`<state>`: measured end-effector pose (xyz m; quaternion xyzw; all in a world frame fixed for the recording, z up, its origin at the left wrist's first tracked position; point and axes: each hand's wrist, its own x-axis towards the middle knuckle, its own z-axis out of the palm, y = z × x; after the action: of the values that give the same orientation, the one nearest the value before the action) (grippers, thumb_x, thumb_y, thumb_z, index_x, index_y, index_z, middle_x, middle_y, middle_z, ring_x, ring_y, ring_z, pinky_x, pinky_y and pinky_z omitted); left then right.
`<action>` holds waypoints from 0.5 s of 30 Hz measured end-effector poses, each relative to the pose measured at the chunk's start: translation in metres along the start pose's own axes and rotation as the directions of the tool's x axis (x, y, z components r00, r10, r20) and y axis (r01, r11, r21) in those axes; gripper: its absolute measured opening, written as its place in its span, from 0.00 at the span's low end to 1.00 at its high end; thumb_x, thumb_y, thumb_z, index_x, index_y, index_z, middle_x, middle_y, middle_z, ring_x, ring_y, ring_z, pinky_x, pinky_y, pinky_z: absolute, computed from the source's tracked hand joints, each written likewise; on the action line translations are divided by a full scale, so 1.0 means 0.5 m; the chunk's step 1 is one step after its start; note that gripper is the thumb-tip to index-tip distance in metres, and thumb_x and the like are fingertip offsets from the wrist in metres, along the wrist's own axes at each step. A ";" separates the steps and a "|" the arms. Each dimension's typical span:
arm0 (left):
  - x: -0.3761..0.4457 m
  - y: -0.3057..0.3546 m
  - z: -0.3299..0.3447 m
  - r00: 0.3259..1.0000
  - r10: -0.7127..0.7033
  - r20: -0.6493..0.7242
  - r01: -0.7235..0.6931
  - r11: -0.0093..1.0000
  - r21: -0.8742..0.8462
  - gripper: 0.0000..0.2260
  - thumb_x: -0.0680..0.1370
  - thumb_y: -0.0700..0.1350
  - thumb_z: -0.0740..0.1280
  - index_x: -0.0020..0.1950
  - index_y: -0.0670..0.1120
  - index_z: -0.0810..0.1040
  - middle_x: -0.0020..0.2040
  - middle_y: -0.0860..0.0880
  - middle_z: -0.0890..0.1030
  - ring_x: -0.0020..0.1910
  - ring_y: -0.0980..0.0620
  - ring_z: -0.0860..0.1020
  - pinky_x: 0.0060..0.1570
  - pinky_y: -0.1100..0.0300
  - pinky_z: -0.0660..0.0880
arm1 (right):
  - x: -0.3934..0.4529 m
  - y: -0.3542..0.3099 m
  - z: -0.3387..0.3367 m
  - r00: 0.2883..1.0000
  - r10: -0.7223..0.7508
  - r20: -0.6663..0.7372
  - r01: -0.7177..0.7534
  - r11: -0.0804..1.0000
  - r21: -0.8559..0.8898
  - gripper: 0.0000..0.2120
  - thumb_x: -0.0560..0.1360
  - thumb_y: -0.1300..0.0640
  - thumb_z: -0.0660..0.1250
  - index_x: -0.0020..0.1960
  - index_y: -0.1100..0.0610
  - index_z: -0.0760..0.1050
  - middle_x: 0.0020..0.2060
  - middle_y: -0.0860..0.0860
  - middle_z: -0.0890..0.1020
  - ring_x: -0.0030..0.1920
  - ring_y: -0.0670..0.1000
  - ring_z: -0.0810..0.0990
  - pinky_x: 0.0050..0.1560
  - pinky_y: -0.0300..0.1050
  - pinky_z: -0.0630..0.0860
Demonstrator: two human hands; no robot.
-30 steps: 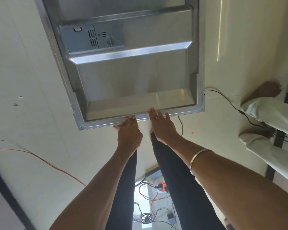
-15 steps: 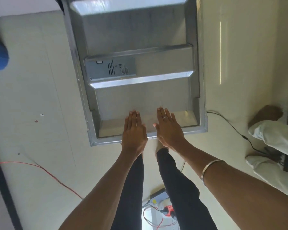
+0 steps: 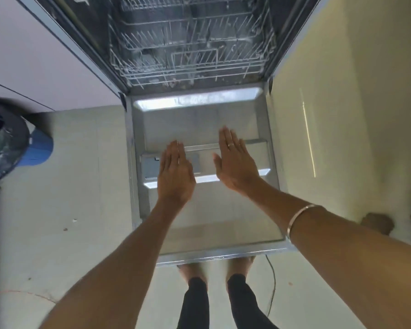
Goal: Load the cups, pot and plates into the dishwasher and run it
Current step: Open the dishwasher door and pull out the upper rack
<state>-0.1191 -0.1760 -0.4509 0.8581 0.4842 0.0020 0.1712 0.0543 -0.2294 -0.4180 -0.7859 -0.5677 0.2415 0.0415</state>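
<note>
Head view: your left hand (image 3: 176, 172) and right hand (image 3: 235, 162) hover flat and empty over the dropped stainless-steel dishwasher door (image 3: 207, 217) mid-frame, white wire lower rack (image 3: 190, 55) at top looks bare, so loading hasn't started.

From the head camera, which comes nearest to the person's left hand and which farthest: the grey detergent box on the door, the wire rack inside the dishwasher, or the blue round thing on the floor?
Measured from the left hand:
1. Grey detergent compartment on the open steel door, directly under that hand.
2. White wire lower rack, ahead inside the machine.
3. Blue round object, on the floor far to the left.
</note>
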 end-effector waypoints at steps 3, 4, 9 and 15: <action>0.071 0.000 -0.061 0.997 0.032 -0.071 -0.030 0.999 0.028 0.24 0.85 0.45 0.49 0.80 0.36 0.52 0.80 0.38 0.54 0.80 0.42 0.50 0.78 0.46 0.52 | 0.052 0.000 -0.049 0.992 -0.063 -0.107 0.060 0.998 -0.032 0.32 0.83 0.48 0.50 0.80 0.60 0.42 0.80 0.56 0.46 0.80 0.56 0.44 0.79 0.52 0.45; 0.095 0.003 -0.086 0.994 0.047 -0.103 -0.043 0.998 0.045 0.24 0.85 0.45 0.49 0.80 0.36 0.52 0.80 0.38 0.53 0.80 0.42 0.50 0.78 0.46 0.52 | 0.066 0.001 -0.066 0.988 -0.084 -0.128 0.078 0.996 -0.050 0.32 0.83 0.49 0.50 0.80 0.61 0.42 0.80 0.56 0.46 0.80 0.56 0.44 0.79 0.52 0.46; 0.204 0.019 -0.200 0.958 0.220 -0.186 -0.193 0.969 0.153 0.25 0.85 0.45 0.52 0.80 0.36 0.52 0.80 0.37 0.53 0.80 0.42 0.49 0.78 0.46 0.52 | 0.148 -0.016 -0.167 0.961 -0.123 -0.246 0.107 0.991 -0.075 0.31 0.84 0.53 0.52 0.80 0.61 0.41 0.80 0.56 0.45 0.80 0.55 0.42 0.79 0.52 0.46; 0.323 0.062 -0.341 0.892 0.273 -0.359 -0.203 0.954 0.221 0.25 0.86 0.46 0.52 0.79 0.34 0.52 0.80 0.35 0.53 0.80 0.41 0.49 0.78 0.46 0.52 | 0.236 -0.085 -0.349 0.840 -0.218 -0.497 0.186 0.976 -0.113 0.30 0.83 0.58 0.53 0.80 0.63 0.44 0.80 0.58 0.48 0.80 0.56 0.45 0.79 0.53 0.49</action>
<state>-0.0363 -0.0067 -0.3075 0.9055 0.3975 0.1485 -0.0064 0.1198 -0.0702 -0.2891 -0.7583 -0.6235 0.0039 0.1905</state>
